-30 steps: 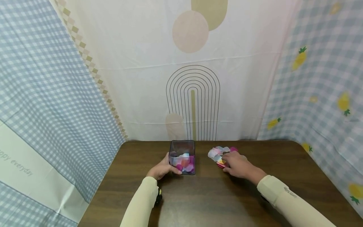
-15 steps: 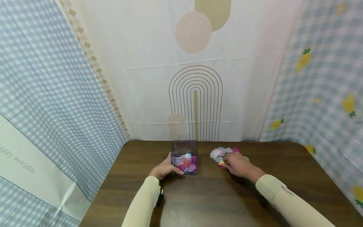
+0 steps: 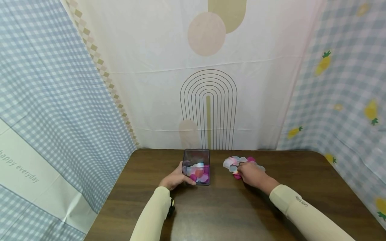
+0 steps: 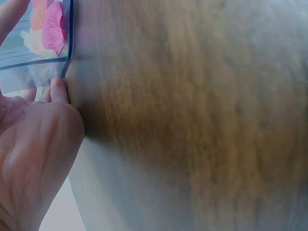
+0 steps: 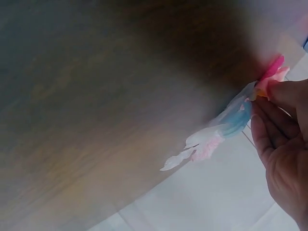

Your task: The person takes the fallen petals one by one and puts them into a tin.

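Observation:
A clear, open-topped plastic box (image 3: 196, 156) stands on the table, with pink, purple, orange and white artificial flower petals (image 3: 199, 174) inside. My left hand (image 3: 175, 179) grips its left side, the thumb lying along the front; in the left wrist view a pink petal (image 4: 54, 29) shows through the wall. To the right of the box lies a loose pile of petals (image 3: 230, 162), white, pale blue and magenta. My right hand (image 3: 254, 175) is at the pile's near right side. In the right wrist view its thumb and forefinger pinch several petals (image 5: 263, 91), pink and yellow ones among them.
The brown wooden table (image 3: 211, 214) ends close behind the box and the pile. A pale patterned cloth (image 3: 150, 110) hangs at its back edge, with checked cloths on both sides.
The head view has shifted slightly, so everything appears a little further right. The right hand's fingertips have closed in on the petals, and less yellow shows. The left hand keeps its hold on the box.

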`<state>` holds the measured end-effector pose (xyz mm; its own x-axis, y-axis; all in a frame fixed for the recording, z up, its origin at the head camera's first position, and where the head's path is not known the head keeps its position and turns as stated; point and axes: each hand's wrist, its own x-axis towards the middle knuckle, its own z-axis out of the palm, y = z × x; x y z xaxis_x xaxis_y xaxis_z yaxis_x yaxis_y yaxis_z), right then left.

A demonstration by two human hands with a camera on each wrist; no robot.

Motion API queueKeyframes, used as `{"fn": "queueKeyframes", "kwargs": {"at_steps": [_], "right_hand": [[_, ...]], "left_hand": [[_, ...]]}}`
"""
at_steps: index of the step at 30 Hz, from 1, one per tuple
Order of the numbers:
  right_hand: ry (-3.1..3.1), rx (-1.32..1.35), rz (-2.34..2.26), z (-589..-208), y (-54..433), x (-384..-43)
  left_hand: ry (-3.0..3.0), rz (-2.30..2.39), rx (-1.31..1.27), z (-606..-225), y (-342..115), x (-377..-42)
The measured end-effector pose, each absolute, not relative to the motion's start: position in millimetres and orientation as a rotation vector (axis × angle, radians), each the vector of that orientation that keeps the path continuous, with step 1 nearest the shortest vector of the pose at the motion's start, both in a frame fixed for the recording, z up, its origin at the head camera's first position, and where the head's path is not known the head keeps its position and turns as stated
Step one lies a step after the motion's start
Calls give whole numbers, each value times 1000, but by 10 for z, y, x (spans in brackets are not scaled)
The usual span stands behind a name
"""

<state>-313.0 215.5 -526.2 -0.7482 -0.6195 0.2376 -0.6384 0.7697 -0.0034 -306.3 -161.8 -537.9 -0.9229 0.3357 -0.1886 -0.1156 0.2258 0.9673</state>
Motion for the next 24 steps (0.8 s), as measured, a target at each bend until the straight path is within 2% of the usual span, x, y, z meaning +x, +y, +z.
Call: {"fn": "queueKeyframes", "kwargs": {"at_steps": [24], "right_hand": [[-2552,987,322,-5177,2223,-3128]], "left_hand": [[2146,1751,197,-5379,-1624,-3066]]}}
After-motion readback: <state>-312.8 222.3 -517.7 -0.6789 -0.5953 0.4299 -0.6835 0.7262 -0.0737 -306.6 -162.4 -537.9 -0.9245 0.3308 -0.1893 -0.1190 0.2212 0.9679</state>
